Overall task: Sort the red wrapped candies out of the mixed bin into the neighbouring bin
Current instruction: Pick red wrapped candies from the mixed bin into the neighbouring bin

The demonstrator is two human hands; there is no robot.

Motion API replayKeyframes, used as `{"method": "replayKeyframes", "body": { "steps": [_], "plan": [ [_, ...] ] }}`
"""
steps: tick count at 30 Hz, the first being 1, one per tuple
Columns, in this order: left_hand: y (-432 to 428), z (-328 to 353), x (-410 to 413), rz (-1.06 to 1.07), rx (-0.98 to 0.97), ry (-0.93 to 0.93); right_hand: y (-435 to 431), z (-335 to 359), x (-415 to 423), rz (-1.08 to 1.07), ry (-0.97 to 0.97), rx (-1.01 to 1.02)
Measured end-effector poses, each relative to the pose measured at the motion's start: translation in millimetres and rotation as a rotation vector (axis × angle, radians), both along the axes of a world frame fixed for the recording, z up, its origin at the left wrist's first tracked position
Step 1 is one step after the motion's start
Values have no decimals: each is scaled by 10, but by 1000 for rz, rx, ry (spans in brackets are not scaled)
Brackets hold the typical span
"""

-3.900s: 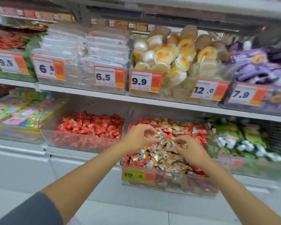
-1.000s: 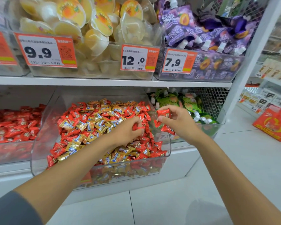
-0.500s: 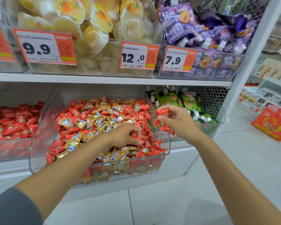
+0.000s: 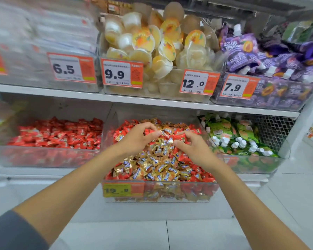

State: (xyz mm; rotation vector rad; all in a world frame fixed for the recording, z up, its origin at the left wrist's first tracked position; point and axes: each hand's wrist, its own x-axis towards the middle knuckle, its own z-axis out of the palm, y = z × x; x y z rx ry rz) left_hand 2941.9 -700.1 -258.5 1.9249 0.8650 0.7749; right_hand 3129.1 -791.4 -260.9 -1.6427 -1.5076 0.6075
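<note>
Over the middle of the mixed bin (image 4: 188, 199) on the lower shelf (image 4: 34, 173), the right hand (image 4: 194, 150) pinches a red candy (image 4: 179, 137), the left hand (image 4: 137, 139) curls with its hold unclear, gold-wrapped candies (image 4: 157, 165) heap beneath both, the all-red bin (image 4: 43, 159) sits just left and green pouches (image 4: 222, 129) right

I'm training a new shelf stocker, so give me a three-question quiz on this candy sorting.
1. True or false: the right hand pinches a red wrapped candy over the clear plastic mixed bin.
2. The clear plastic bin of only red candies stands on which side of it? A) left B) right C) above
3. Fill in: the yellow-and-orange price tag on the mixed bin's front reads ___.
Key: 1 true; 2 A; 3 19.8
</note>
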Motion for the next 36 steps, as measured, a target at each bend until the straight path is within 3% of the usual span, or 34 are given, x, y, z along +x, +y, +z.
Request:
{"method": "replayKeyframes", "body": {
  "steps": [3,9,14,16,19,24,30,36],
  "plan": [
    [62,112,-504,114,-8,-78,225,9,-358,57,3,0],
    [395,-141,-1756,442,44,-1,793,179,-1215,182,31,74],
    [1023,-400,-2365,638,33,-1,1448,133,-1953,284,-87,41],
    [1274,-389,-2435,661,28,-20,1727,87,-2194,265,-122,19],
    [1526,-390,-2536,532,-54,-55,2118,8,-2404,247,-183,-16],
    [1383,-490,-2796,566,38,99,2298,-110,-2457,388,-376,-209],
    [940,-725,-3206,1051,129,-210,2207,-272,-2440,412,-393,-180],
    [827,-903,-3290,1029,153,-303,2507,-316,-2979,494,-427,-171]
  ]
}}
